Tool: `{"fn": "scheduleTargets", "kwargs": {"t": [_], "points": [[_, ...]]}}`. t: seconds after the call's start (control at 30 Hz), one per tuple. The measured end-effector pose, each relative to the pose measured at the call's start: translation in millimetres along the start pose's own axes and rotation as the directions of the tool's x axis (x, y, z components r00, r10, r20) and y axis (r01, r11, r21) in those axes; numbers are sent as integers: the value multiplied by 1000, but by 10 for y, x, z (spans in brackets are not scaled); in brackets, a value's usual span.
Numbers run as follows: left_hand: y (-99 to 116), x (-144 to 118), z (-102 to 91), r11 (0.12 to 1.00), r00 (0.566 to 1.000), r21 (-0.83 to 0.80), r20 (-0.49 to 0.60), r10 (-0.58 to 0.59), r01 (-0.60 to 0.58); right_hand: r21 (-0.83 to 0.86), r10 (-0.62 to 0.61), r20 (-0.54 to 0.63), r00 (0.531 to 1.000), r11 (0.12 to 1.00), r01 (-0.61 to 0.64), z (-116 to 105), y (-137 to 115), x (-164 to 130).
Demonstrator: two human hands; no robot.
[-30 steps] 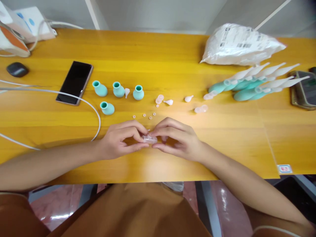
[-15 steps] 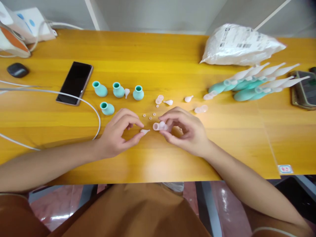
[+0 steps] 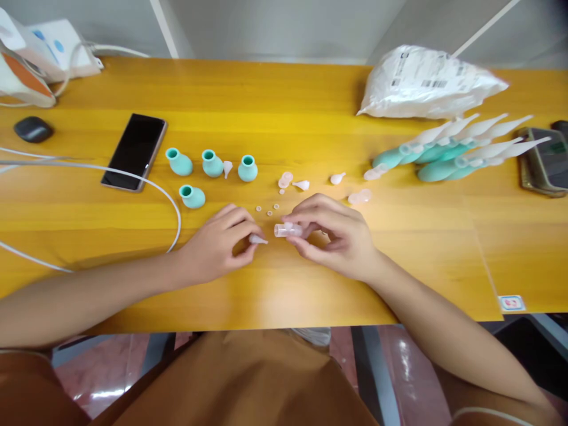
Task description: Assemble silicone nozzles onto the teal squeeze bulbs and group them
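Between thumb and fingers, my left hand (image 3: 226, 244) pinches a small white cone-shaped nozzle (image 3: 258, 239), its narrow tip pointing right. Just right of it, my right hand (image 3: 332, 234) grips a clear plastic tube piece (image 3: 284, 230) with its open end facing left. A small gap separates the two parts. Behind the hands lie several tiny rings (image 3: 269, 213) and a clear double-ended piece (image 3: 285, 180). More white nozzles (image 3: 302, 185) lie loose around them. Several teal rubber bulbs (image 3: 248, 168) with open necks stand or lie at the left.
Assembled teal bulbs with long white tips (image 3: 444, 168) lie at the right, in front of a white plastic parcel (image 3: 426, 83). A phone (image 3: 134, 152), a black mouse (image 3: 33, 129) and white cables (image 3: 175, 213) occupy the left. A clear-lidded box (image 3: 545, 163) sits far right.
My left fingers have closed more firmly around the nozzle and turned it slightly downward. The tube in my right hand has tilted, so its side shows more than its opening.
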State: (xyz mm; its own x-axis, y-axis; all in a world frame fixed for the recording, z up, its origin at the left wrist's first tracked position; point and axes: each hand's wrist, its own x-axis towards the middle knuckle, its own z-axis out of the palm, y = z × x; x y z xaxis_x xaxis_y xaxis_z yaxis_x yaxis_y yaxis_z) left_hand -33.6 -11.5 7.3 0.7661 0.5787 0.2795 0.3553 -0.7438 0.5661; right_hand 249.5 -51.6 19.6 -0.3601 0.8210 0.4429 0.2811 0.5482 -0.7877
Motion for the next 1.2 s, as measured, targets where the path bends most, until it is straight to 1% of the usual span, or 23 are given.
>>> {"fn": "scheduleTargets", "kwargs": {"t": [0.13, 0.3, 0.37, 0.47, 0.57, 0.7, 0.87, 0.93, 1.1, 1.2], "points": [[38, 20, -34, 985, 994, -148, -33, -100, 94, 43, 37, -15, 999, 998, -36, -2, -7, 4], [60, 5, -35, 927, 977, -328, -44, -208, 183, 36, 16, -24, 1000, 999, -15, -16, -1, 5], [56, -1, -12, 880, 973, -436, -43, -226, 186, 23, 5, -24, 1000, 1000, -5, -22, 2, 6], [45, -1, 32, 774, 964, -610, -60, -258, 169, 12, -8, -16, 1000, 1000, 8, -22, 5, 7], [33, 6, 60, 673, 959, -724, -57, -277, 151, 31, 13, -11, 1000, 999, -13, -9, 10, -1], [20, 18, 61, 619, 962, -774, -49, -269, 134, 90, 50, -1, 999, 995, -50, 18, 25, -18], [19, 34, 51, 596, 968, -794, -37, -247, 122, 129, 26, 7, 1000, 991, -27, 33, 28, -8], [15, 40, 43, 608, 971, -785, -38, -236, 117, 122, 10, 10, 1000, 992, -11, 32, 24, 2], [-6, 58, 17, 681, 977, -729, -89, -193, 68, 72, -46, -5, 999, 996, 46, 27, 25, 14], [-6, 66, 9, 682, 976, -728, -90, -196, 70, 31, -73, -6, 997, 997, 73, 26, 27, 16]]}}
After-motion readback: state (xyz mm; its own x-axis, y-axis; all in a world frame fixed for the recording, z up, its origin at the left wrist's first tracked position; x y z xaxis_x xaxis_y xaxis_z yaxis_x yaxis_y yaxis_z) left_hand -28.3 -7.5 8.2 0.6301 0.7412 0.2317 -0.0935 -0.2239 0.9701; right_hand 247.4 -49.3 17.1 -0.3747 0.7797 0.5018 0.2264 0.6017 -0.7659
